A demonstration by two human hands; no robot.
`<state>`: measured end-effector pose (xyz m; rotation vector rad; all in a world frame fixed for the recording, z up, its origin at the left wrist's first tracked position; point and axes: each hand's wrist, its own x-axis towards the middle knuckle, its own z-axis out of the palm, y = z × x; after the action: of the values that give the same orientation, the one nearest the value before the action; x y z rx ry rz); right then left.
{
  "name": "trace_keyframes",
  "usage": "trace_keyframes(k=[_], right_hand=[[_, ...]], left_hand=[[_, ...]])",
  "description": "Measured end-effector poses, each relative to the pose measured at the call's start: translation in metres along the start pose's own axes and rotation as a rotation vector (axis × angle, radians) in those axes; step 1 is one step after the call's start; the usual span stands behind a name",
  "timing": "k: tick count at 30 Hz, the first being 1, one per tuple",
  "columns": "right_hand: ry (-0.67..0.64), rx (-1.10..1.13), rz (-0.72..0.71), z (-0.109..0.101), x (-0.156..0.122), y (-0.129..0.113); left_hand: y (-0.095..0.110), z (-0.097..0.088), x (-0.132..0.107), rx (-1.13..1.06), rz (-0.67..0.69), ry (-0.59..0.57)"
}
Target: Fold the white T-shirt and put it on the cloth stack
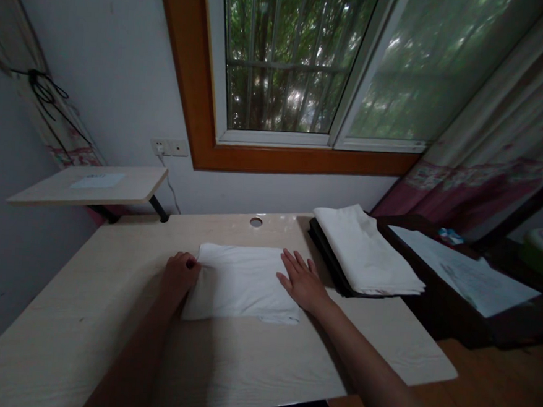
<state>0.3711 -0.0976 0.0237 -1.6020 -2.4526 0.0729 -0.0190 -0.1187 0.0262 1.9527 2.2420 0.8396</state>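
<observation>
Head view: white cloth (242, 282), one, likely light, soft, best held by edges; left grip (182, 273) pinching nearest edge, right grip (303, 284) spread flat opposite, grasping nothing.

Folded cloth (245, 282): plain white.
Fabric stack (365, 250): white on top, black beneath.
Desk (57, 337): pale beige, fine wood grain.
Raised shelf (136, 185): pale wood tone, black legs (158, 208).
Window surround (302, 160): orange-brown.
Sliding window frame (276, 139): white.
Right-hand curtain (499, 139): off-white, pink floral band, magenta lower section.
Curtain cord (36, 79): black.
Socket plates (178, 148): white.
</observation>
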Motion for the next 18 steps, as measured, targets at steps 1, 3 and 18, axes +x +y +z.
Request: trace_keyframes(k=[1, 3, 18], right_hand=[[-0.006, 0.008, -0.022, -0.001, 0.005, 0.002], [-0.02, 0.031, -0.075, -0.002, 0.016, 0.006], [-0.006, 0.169, -0.214, -0.02, 0.04, -0.022]], left_hand=[[-0.002, -0.002, -0.001, 0.004, 0.002, -0.003], [-0.006, -0.005, -0.002, 0.008, 0.009, -0.011], [-0.013, 0.008, 0.037, -0.152, -0.019, 0.032]])
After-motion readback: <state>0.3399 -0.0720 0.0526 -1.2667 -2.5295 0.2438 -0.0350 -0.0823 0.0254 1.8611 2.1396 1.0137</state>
